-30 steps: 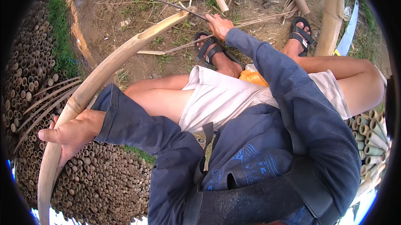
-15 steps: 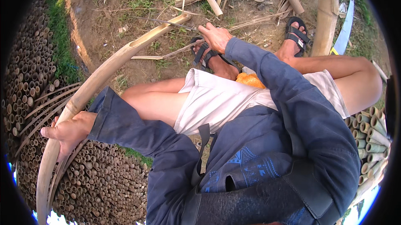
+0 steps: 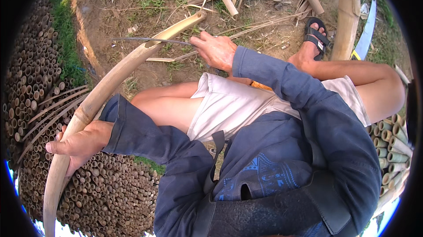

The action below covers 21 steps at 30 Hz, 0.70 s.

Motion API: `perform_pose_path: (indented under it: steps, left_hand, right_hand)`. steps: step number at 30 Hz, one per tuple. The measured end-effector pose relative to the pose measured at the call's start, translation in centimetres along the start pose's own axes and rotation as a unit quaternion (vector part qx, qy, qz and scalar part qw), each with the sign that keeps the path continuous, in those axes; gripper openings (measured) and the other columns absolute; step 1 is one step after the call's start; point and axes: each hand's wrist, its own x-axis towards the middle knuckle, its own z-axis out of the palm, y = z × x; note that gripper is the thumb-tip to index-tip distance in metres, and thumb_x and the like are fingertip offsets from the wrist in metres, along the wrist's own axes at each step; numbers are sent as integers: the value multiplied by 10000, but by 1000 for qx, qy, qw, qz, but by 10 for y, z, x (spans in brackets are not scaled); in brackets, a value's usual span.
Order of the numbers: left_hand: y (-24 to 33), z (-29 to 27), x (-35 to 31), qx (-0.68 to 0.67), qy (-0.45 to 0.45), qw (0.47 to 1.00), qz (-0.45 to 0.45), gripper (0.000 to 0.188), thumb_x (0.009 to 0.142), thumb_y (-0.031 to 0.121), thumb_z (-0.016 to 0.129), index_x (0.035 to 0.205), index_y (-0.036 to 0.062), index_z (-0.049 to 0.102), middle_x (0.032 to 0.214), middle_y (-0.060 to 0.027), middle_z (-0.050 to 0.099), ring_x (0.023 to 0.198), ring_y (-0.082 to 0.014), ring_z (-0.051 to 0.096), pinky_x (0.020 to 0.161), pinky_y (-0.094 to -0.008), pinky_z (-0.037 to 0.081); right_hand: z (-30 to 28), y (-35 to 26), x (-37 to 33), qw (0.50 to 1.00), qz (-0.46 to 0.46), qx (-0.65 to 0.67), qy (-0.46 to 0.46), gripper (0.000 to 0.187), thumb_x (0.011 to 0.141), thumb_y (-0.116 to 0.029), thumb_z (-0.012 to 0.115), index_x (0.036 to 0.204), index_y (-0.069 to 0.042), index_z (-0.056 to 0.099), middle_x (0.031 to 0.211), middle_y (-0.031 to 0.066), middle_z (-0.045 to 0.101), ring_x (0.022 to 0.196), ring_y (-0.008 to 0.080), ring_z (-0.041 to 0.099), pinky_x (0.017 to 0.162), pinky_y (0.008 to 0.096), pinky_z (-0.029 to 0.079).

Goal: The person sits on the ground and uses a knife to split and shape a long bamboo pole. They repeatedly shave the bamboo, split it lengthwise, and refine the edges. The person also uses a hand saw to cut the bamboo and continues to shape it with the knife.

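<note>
Crossing the bamboo pole [image 3: 115,77] from the right, a thin dark blade [image 3: 174,41] lies nearly level, while the pole itself slants from the lower left up and away to the upper right. From where I stand, everything hangs on that crossing: the blade meets the pole near the closer end of the pale, scooped-out hollow [image 3: 179,26], and its tip pokes out past the pole's left side. Whether the edge is biting or only resting there, I cannot tell.

The right hand [image 3: 216,51] is the nearer one to this spot, just to the right of the pole, its fingers curled snugly around the blade's near end; any handle is hidden inside the fist. For those fingers, the hollow lies to the left and ahead.

The left hand [image 3: 84,142] is well back down the pole, nearer the body than the joint ring [image 3: 82,116], with the thumb sticking outward and the fingers wrapped around the far side, partly out of sight. Pole and blade make an open, slanting cross, with the hands well apart.
</note>
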Motion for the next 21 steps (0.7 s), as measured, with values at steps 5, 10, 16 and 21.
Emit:
perform_pose_path:
  steps: [5,10,16,21]
  left_hand:
    - [31,-5,-13,-15,-3,999,41,721,880,219,804,1394,36,332,851,-89,507,692,-182,600,562,-295,533]
    - [50,-7,-28,-13,-7,998,55,765,845,213,826,1391,45,317,849,-106,511,668,-194,602,534,-295,546]
    - [49,0,-21,-23,-8,997,69,790,826,185,838,1394,40,309,832,-100,498,674,-200,602,537,-311,553]
    - [49,-3,-24,-27,-16,998,53,772,832,185,834,1386,42,316,860,-102,485,674,-195,590,539,-309,549]
  right_hand:
    - [-17,-10,15,970,241,-37,-26,318,999,-184,535,1298,-82,497,982,209,575,764,396,691,693,510,587]
    - [-18,-15,7,994,73,18,-73,318,977,-169,567,1272,-75,494,966,198,548,752,402,666,670,503,568]
    - [-13,-41,9,995,92,-14,-28,355,955,-153,586,1295,-85,510,986,201,543,733,409,664,663,513,558]
    - [-16,-33,9,994,93,-18,-47,323,963,-143,566,1279,-102,510,972,200,550,698,414,662,635,508,569]
